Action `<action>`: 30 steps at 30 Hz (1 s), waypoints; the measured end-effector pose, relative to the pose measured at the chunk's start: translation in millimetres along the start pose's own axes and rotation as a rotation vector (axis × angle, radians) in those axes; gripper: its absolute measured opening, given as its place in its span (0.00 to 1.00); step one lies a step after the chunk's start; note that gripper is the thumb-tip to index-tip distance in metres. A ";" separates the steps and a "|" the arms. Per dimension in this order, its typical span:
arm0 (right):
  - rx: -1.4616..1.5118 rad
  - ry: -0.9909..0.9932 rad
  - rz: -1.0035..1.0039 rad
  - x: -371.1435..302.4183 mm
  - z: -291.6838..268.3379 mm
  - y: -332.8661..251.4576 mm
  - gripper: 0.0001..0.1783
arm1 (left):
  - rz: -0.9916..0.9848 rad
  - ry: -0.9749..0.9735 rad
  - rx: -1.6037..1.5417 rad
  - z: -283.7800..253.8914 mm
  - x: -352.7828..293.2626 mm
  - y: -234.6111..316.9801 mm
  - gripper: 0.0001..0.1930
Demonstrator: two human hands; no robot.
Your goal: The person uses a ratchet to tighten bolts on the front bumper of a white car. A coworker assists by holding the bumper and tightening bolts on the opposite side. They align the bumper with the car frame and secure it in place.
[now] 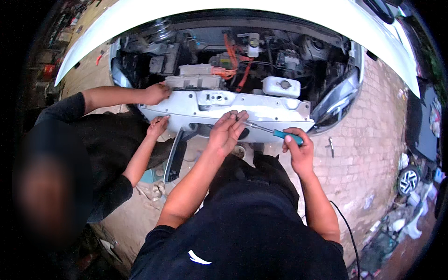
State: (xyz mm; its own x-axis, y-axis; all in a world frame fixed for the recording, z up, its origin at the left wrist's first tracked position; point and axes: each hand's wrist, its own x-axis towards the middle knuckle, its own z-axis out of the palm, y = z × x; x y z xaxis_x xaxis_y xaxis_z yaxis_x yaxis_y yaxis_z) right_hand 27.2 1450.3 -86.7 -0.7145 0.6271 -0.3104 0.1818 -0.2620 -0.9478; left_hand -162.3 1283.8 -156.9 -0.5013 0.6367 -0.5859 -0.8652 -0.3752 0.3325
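A screwdriver (280, 134) with a teal handle is in my right hand (302, 151), its fingers closed round the handle end. Its metal shaft points left, toward the fingertips of my left hand (226, 133). Those fingers are bent together at the tip of the shaft; whatever small thing they pinch cannot be made out. Both hands are just above the front edge of a white car's bumper (273, 113). To the left, a co-worker's one hand (156, 93) rests at the panel's upper left corner, and the other hand (158, 126) is at its lower left edge.
The raised white hood (233, 10) arches over the engine bay, with orange cables (246, 74) and a white reservoir (281, 87) inside. A headlight (337, 103) is at the right. A dark trim piece (173, 161) hangs below the bumper. A tool (332, 147) lies on the paving.
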 end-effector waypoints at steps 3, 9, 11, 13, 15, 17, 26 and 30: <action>-0.044 0.022 -0.039 -6.7 -5.1 14.5 0.10 | -0.003 0.001 0.177 -2.5 -0.7 -18.3 0.06; -0.348 -0.031 -0.125 -16.7 -16.2 11.2 0.10 | -0.032 0.037 0.354 -8.3 4.2 -30.6 0.08; -0.459 -0.079 -0.291 -15.8 -19.2 7.9 0.10 | -0.047 0.065 0.324 -7.4 5.8 -33.1 0.07; -0.530 -0.154 -0.370 -16.5 -21.3 2.8 0.11 | -0.057 0.086 0.325 -9.0 7.3 -33.6 0.08; -0.727 -0.240 -0.422 -17.1 -25.3 -8.3 0.12 | -0.063 0.102 0.358 -12.0 11.0 -38.8 0.08; -0.841 -0.275 -0.456 -18.4 -28.1 -9.4 0.13 | -0.090 0.107 0.348 -9.4 16.1 -42.6 0.09; -0.266 0.079 0.047 -23.7 -38.8 23.1 0.12 | -0.167 0.013 0.321 12.5 35.0 -55.4 0.08; -0.725 -0.022 -0.346 -24.7 -43.5 18.5 0.14 | -0.179 0.034 0.363 22.1 46.0 -66.0 0.08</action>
State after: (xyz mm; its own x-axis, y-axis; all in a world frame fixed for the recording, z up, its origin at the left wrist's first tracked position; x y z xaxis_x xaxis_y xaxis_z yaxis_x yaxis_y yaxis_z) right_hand 77.6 1461.9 -99.8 -0.8222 0.5691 0.0042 0.3357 0.4909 -0.8039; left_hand -128.5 1352.7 -189.4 -0.3469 0.6458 -0.6801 -0.8885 0.0059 0.4588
